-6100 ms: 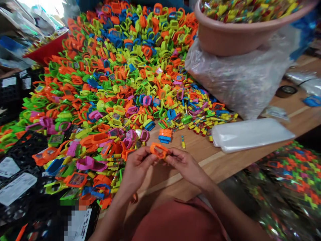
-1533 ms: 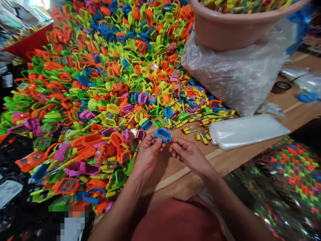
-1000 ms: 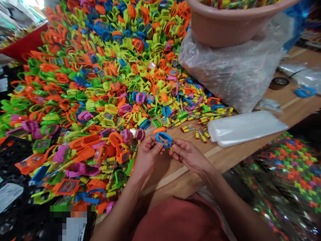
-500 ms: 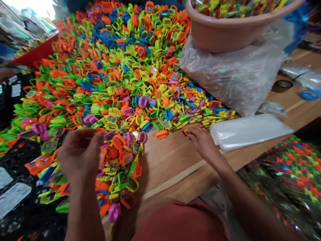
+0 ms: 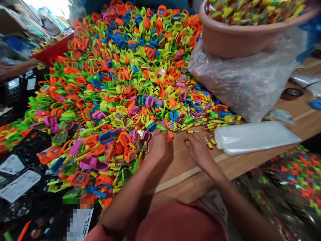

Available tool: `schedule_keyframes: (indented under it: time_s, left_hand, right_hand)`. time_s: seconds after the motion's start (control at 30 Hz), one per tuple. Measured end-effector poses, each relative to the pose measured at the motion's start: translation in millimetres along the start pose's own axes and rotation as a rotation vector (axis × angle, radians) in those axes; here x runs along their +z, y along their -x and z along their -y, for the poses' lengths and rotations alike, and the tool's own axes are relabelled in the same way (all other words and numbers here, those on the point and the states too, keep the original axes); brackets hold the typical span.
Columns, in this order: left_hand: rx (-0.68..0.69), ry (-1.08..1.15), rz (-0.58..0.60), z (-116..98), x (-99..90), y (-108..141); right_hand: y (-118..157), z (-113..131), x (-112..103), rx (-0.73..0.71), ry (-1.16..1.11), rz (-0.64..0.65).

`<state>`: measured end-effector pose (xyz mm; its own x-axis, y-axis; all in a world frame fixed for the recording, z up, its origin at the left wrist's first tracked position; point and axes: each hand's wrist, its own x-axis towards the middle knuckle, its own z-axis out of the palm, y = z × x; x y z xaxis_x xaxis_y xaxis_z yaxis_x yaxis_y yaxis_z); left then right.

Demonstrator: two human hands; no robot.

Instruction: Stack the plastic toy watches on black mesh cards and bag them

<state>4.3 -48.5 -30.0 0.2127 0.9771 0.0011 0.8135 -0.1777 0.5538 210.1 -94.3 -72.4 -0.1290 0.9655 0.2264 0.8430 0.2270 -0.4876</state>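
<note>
My left hand (image 5: 158, 143) rests at the near edge of the pile, fingers curled over an orange toy watch (image 5: 170, 137). A green watch piece (image 5: 161, 127) lies just beyond its fingertips. My right hand (image 5: 199, 150) is low over the wood, its thumb and fingers pinched on a small yellow-and-red tube (image 5: 187, 141), mostly hidden. Similar thin tubes (image 5: 210, 144) lie beside that hand. Left of my left forearm, a heap of mixed toy watches (image 5: 91, 163) and tubes sits on the near table edge.
A large pile of toy watches (image 5: 120, 80) covers the table. A pink basin (image 5: 230, 40) of tubes stands on a filled plastic bag (image 5: 248, 73). Flat clear bags (image 5: 258, 137) lie at right, black crates (image 5: 20, 167) at left. Another person's arm (image 5: 20, 69) reaches in at far left.
My left hand has moved right and forward from the near heap to the orange watch. More watches and tubes show on that heap. My right hand stays near the same spot.
</note>
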Motion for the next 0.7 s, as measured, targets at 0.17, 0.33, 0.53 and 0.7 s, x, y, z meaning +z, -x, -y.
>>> schedule_keyframes:
  time_s: [0.17, 0.33, 0.53, 0.7]
  left_hand:
    - [-0.012, 0.137, 0.002, 0.1, 0.1, 15.3]
    - [0.058, 0.284, -0.034, -5.6, -2.9, 35.5]
    - [0.309, 0.272, -0.176, -6.5, -4.3, 47.5]
    - [0.396, 0.105, -0.209, -6.6, -8.4, 48.2]
  right_hand:
    - [8.0, 24.6, 8.6, 0.162, -0.547, 0.066]
    - [8.4, 39.9, 9.9, 0.358, -0.999, 0.161]
    - [3.8, 54.6, -10.5, 0.414, -1.251, 0.153]
    - [5.5, 60.0, -14.3, 0.435, -1.320, 0.145]
